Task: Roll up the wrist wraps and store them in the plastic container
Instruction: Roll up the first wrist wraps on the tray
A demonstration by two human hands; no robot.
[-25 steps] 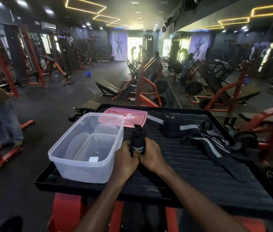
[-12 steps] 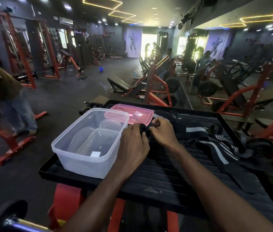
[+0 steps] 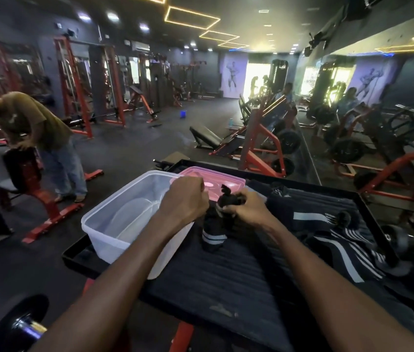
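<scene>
Raised wrist wrap, hanging below right hand

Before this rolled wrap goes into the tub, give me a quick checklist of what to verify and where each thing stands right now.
1. Plastic container open, with room: ok, it looks empty.
2. Pink lid out of the way: ok, it lies behind the container on the black tray.
3. Rolled wrist wrap held: ok, the right hand grips its top end.
4. Wrap's end fastened: cannot tell, the hands hide it.
5. Left hand free: cannot tell, it is fisted beside the wrap.
6. Other wrist wraps rolled: not ok, they lie loose on the tray.
</scene>
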